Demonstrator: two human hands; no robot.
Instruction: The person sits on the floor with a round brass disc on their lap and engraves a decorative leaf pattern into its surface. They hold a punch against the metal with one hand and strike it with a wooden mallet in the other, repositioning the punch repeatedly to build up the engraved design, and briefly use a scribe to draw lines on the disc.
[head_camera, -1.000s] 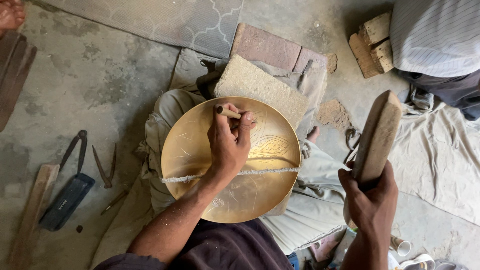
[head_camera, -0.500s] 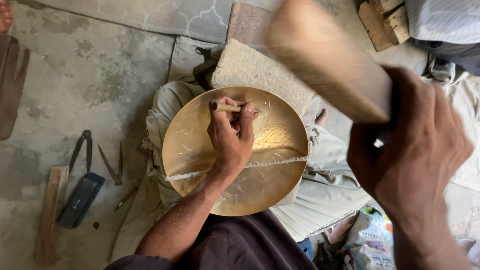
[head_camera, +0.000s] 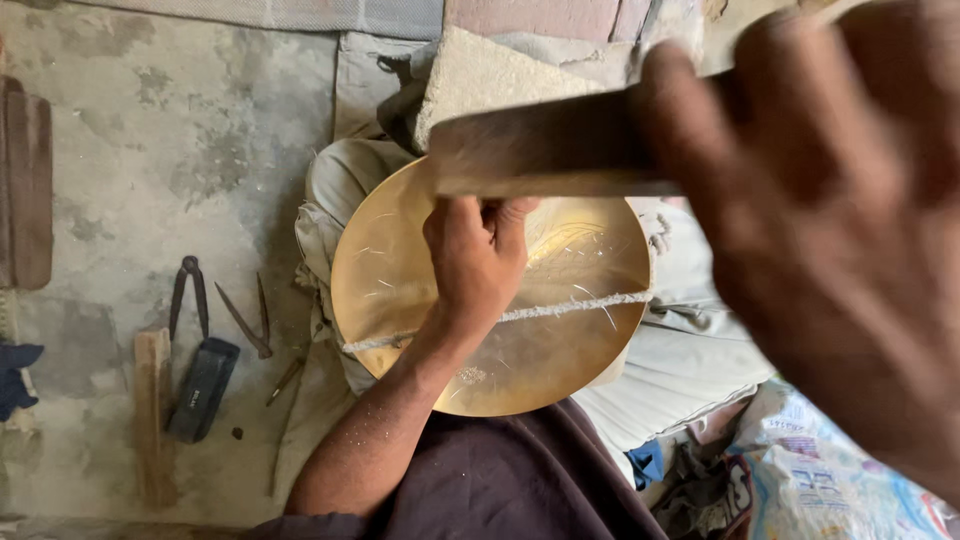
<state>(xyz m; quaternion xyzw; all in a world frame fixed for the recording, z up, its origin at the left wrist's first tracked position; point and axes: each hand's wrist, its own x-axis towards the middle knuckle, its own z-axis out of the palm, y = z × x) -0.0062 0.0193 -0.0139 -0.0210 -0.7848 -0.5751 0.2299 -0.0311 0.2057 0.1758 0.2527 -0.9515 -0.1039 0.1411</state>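
A round brass plate (head_camera: 560, 350) lies on my lap with a white string stretched across it. My left hand (head_camera: 475, 255) rests on the plate near its top, fingers closed around a small tool whose tip is hidden. My right hand (head_camera: 830, 220) is raised close to the camera, large and blurred, gripping a wooden mallet (head_camera: 545, 150). The mallet's flat head stretches left over the plate's upper edge, just above my left hand.
A rough stone block (head_camera: 480, 75) and bricks (head_camera: 540, 15) lie beyond the plate. On the concrete floor at left lie dividers (head_camera: 188, 295), thin metal punches (head_camera: 245, 325), a dark case (head_camera: 203, 390) and a wooden stick (head_camera: 153, 415). Printed bags (head_camera: 810, 480) sit at lower right.
My right hand has swung the mallet from the right side up and across, so its head now hangs over my left hand. The left hand stays on the plate.
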